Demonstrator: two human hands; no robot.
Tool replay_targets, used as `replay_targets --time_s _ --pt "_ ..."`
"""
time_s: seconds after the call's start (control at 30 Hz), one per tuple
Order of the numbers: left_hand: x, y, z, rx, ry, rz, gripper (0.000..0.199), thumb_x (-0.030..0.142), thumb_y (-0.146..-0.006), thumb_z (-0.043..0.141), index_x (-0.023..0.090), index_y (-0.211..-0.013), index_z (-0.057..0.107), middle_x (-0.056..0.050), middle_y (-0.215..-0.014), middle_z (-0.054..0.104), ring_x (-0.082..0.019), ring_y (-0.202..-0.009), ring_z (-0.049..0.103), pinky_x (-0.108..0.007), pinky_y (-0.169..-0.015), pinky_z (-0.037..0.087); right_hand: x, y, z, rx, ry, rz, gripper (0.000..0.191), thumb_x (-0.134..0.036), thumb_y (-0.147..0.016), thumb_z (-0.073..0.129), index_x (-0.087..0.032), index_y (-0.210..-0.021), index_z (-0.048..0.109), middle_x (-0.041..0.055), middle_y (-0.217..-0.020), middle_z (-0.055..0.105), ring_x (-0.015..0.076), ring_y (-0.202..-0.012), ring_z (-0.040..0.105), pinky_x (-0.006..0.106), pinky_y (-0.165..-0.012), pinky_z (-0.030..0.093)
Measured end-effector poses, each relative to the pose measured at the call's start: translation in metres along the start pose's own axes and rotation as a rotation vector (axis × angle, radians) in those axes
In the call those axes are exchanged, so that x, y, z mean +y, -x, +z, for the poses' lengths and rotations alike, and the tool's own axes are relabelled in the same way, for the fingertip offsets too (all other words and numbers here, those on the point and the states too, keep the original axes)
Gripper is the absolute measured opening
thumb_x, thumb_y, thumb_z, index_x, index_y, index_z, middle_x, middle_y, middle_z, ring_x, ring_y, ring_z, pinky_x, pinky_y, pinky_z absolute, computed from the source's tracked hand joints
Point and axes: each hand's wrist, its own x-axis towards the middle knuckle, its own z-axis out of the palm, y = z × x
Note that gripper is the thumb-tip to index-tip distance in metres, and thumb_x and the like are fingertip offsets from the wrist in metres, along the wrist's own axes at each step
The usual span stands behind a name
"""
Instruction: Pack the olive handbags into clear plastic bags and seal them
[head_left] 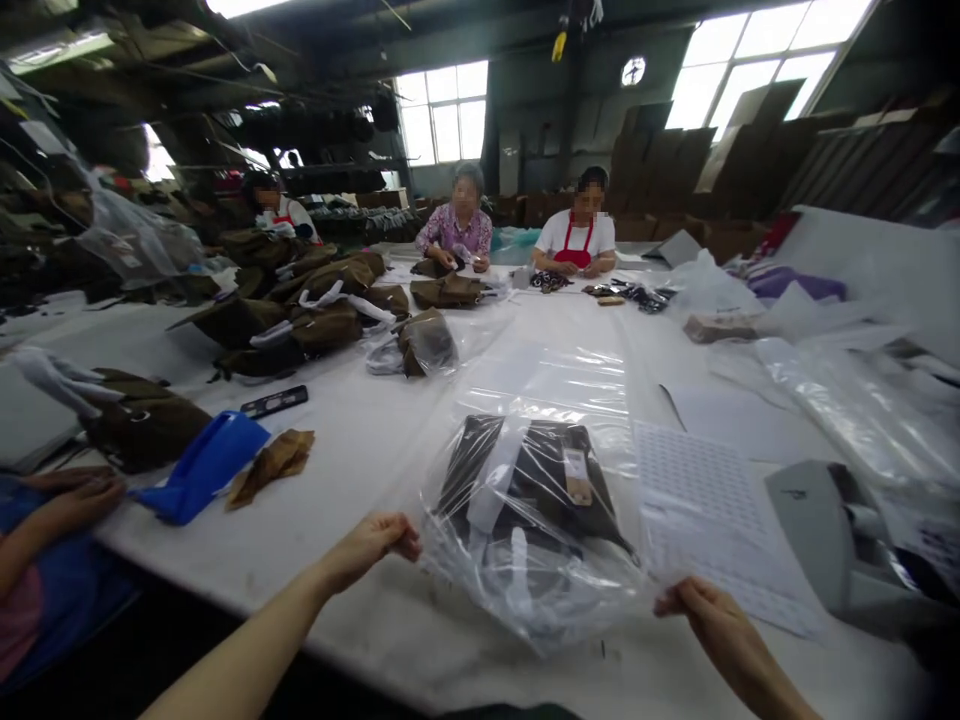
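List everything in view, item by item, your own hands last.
clear plastic bag: 1, transparent, front centre of table, around a dark item
printed sheet: 1, white, right of bag
blue fabric bag: 1, blue, left on table
fabric piece: 1, tan, beside blue bag
olive-brown bags: several, olive-brown, left of centre
handheld device: 1, black, left on table
machine: 1, grey, right side
table: 1, white, under these
co-workers: 4, three across table, one at left edge
left hand: 1, bag's left edge
right hand: 1, bag's lower right edge

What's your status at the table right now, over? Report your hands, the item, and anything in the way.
Left hand, right hand holding edges of clear plastic bag. Dark garment inside. Printed paper sheet alongside, right of bag.
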Motion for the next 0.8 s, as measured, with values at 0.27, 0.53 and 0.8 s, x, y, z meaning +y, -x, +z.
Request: replay_targets --time_s 0.27,0.53,0.8 --pt "0.016 0.029 0.005 -0.240 -0.717 -0.122 0.033 0.046 -0.081 0.053 0.019 -0.090 0.069 -0.005 -0.092 0.069 -0.023 -0.090 0.062 -0.033 -0.085 0.045 0.025 0.034 0.000 -0.115 0.127 0.064 0.054 -0.070 -0.074 0.048 -0.019 -0.076 0.066 0.0072 -0.074 0.067 0.0289 -0.082 0.063 0.044 -0.088 0.043" --pt "0.113 -0.004 0.070 -0.139 -1.063 0.052 0.024 0.031 -0.078 0.053 0.029 -0.096 0.069 0.000 -0.099 0.069 -0.025 -0.097 0.061 -0.032 -0.089 0.044 0.027 0.045 -0.042 0.092 -0.150 -0.009 0.048 -0.059 -0.082 0.050 -0.016 -0.095 0.067 0.0117 -0.102 0.066 0.0279 -0.099 0.059 0.044 -0.095 0.041" --pt "0.109 -0.156 0.296 -0.453 -1.054 0.328 0.028 0.030 -0.087 0.045 0.019 -0.107 0.062 -0.007 -0.105 0.066 -0.020 -0.094 0.061 -0.028 -0.083 0.046 0.029 0.011 -0.058 0.523 -0.044 -0.127 0.036 -0.053 -0.075 0.062 -0.019 -0.084 0.065 0.0071 -0.088 0.067 0.0261 -0.089 0.061 0.038 -0.083 0.048"
